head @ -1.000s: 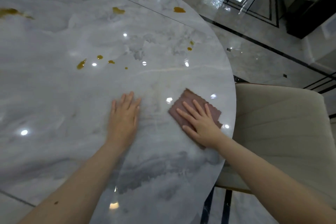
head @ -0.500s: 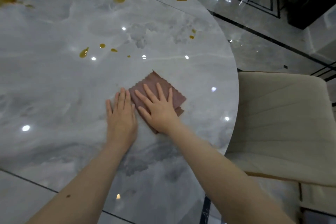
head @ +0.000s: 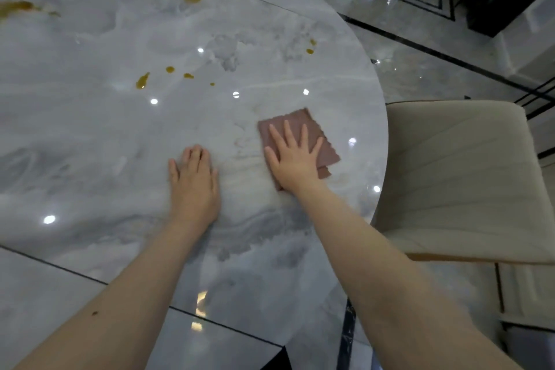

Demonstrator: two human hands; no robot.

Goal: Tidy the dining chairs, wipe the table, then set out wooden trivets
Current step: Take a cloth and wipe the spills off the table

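Right hand (head: 295, 161) spread flat on cloth (head: 297, 126), left hand (head: 193, 182) flat on table (head: 105, 144)

Glossy marble table (head: 126, 165), cloth (head: 300, 126)

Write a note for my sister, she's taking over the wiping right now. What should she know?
Left hand: flat on the table, holding nothing.
Right hand: fingers spread, pressing the brown cloth near the table's right edge.
Chair: at the table's right side.
Done: wiping is under way.
Left: yellow spills farther across the table; no trivets in view.
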